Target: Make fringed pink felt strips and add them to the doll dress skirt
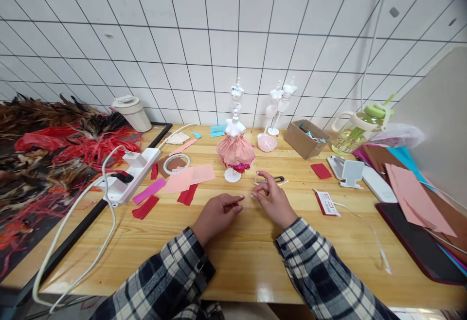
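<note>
Both my hands are over the middle of the table, just in front of a small white mannequin (234, 128) in a ruffled pink skirt (236, 150) with red and magenta edging below. The thumb and fingers of my left hand (220, 214) are drawn together; whatever they pinch is too small to make out. My right hand (273, 202) is a short gap away, thumb and a finger pinched near a tiny pale bit I cannot name, another finger raised. Just behind it lies a small dark-handled tool (279, 179). Neither hand touches the mannequin.
Left of the hands are pink sheets (199, 174), red scraps (146, 208) and a tape roll (176, 164). A power strip (133, 176) with looping cables stands farther left, beside feathers (32, 115). Behind are a pink bowl (267, 143), a cardboard box (304, 140) and a jug (359, 128).
</note>
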`<state>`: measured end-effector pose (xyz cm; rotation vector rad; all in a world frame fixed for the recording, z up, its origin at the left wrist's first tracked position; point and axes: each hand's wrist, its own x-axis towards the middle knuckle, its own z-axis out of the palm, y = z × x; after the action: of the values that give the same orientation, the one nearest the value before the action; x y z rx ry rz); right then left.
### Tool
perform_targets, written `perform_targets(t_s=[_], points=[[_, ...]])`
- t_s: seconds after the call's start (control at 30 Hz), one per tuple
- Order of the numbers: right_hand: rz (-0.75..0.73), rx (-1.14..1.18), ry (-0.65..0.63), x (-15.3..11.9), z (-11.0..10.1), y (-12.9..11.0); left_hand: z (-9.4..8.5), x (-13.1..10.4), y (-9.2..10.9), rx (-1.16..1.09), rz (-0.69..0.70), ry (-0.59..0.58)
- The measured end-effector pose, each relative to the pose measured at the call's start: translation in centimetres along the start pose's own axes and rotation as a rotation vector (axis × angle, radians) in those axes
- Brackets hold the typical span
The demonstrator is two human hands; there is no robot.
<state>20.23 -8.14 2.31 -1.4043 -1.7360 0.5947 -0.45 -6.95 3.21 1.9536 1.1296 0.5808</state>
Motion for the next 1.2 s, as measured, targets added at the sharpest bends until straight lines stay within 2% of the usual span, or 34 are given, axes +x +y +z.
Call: perform_targets(t_s=[0.1, 0.17, 0.23, 0.3, 0.4, 0.5, 0.67, 0.9, 1.07, 1.2], points=[[0.049, 0.034, -0.074, -0.1, 0.5, -0.5, -0.6, 0.3, 0.0, 0.139, -0.05, 0.07], [0.072, 0.035, -0.075, -0.2, 0.8, -0.8, -1.0, 0.3, -0.2, 0.208, -0.106, 0.11], [0.101, 0.019, -0.018, -0.1, 0.8, -0.7, -1.2, 0.3, -0.3, 0.279, -0.135, 0.183], [0.127, -0.022, 0.068, 0.0, 0.6, -0.5, -1.3, 0.1, -0.1, 0.309, -0.085, 0.238], [0.123, -0.093, 0.134, 0.0, 0.6, -0.6, -0.7, -0.3, 0.6, 0.268, 0.05, 0.159], [0.088, -0.127, 0.115, -0.3, 1.2, -1.4, 0.3, -0.5, 1.2, 0.258, 0.088, 0.077], [0.034, -0.126, 0.06, -0.9, 2.3, -2.7, 0.8, -0.4, 1.0, 0.331, 0.061, 0.063], [-0.02, -0.083, -0.033, -1.2, 2.4, -2.3, 0.3, -0.3, 0.9, 0.399, 0.043, 0.079], [-0.011, -0.067, -0.066, -1.2, 2.1, -2.6, 0.3, -0.5, 0.9, 0.346, 0.049, 0.107], [-0.002, 0.004, -0.066, -1.1, 2.1, -2.8, 0.3, -0.4, 0.9, 0.198, 0.035, 0.138]])
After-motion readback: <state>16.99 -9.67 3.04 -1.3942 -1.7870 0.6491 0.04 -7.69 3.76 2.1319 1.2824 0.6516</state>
